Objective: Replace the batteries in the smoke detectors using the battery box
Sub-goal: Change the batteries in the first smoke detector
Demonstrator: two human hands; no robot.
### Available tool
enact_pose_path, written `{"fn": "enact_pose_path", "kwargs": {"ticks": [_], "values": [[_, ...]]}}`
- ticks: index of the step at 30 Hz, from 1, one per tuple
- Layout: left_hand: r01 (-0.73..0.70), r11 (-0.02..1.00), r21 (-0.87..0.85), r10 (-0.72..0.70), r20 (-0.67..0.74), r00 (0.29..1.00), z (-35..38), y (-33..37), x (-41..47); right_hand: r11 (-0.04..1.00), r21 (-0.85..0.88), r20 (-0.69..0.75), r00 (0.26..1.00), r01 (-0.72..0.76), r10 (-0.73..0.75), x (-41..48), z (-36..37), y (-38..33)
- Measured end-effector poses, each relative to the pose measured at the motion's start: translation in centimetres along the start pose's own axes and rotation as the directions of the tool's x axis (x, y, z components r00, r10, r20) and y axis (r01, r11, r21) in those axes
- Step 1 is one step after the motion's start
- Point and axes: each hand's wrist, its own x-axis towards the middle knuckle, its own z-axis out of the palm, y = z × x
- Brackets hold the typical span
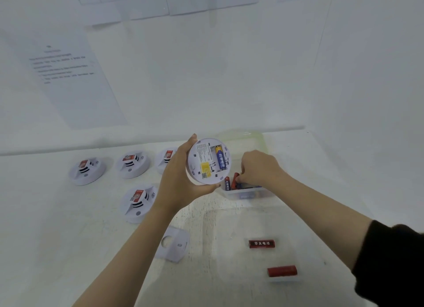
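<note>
My left hand (177,178) holds a round white smoke detector (204,166) above the table, back side facing me. Its battery bay is open with one blue battery (220,158) seated in it. My right hand (259,168) reaches into the clear plastic battery box (247,193), fingertips pinched on a battery (238,184) among several red and blue ones. Two red batteries (262,243) (282,271) lie on the table at the near right. A white battery cover (173,244) lies flat below my left forearm.
Several other smoke detectors sit face up on the white table: two at the left (87,170) (133,163), one (166,157) partly behind my left hand, one nearer (137,202). The box's clear lid (250,137) lies behind the box. White walls carry printed sheets (66,77).
</note>
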Motion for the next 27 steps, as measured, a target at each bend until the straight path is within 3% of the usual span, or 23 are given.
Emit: {"fn": "enact_pose_path", "kwargs": {"ticks": [4,9,13,16,18,20,22,24,27], "values": [[0.024,1.000,-0.006,-0.024,-0.011,1.000,-0.2,-0.2,0.0,1.000,0.015,-0.002,1.000,-0.027,0.028,0.4,0.4,-0.3],[0.011,1.000,0.016,-0.010,-0.021,1.000,-0.2,-0.6,0.0,0.985,0.161,-0.051,0.996,-0.066,0.076,0.2,1.2,-0.4],[0.012,1.000,0.016,-0.011,-0.017,1.000,0.0,-0.8,0.0,0.937,0.350,-0.139,0.989,0.003,0.049,-0.3,1.9,-0.5],[0.025,1.000,-0.011,-0.025,-0.030,0.999,0.0,-0.8,-0.2,0.841,0.540,-0.158,0.986,0.037,0.058,-1.1,1.6,-0.4],[0.035,0.999,-0.023,-0.036,-0.040,0.999,-0.1,-0.6,-0.3,0.691,0.716,-0.230,0.969,0.102,0.095,-1.8,0.8,-0.5],[0.048,0.998,-0.047,-0.050,-0.042,0.998,-0.3,-0.3,-0.4,0.558,0.789,-0.387,0.913,0.257,0.127,-2.8,-0.3,-0.8],[0.056,0.996,-0.071,-0.060,-0.048,0.997,-0.5,0.0,-0.5,0.489,0.750,-0.557,0.824,0.445,0.106,-4.0,-1.2,-1.3],[0.069,0.993,-0.096,-0.075,-0.061,0.995,-0.6,0.4,-0.5,0.496,0.659,-0.658,0.753,0.566,0.014,-4.9,-1.4,-1.6],[0.077,0.988,-0.132,-0.087,-0.076,0.993,-0.6,1.2,-0.6,0.612,0.426,-0.733,0.651,0.666,-0.199,-5.4,-0.6,-1.5]]}}
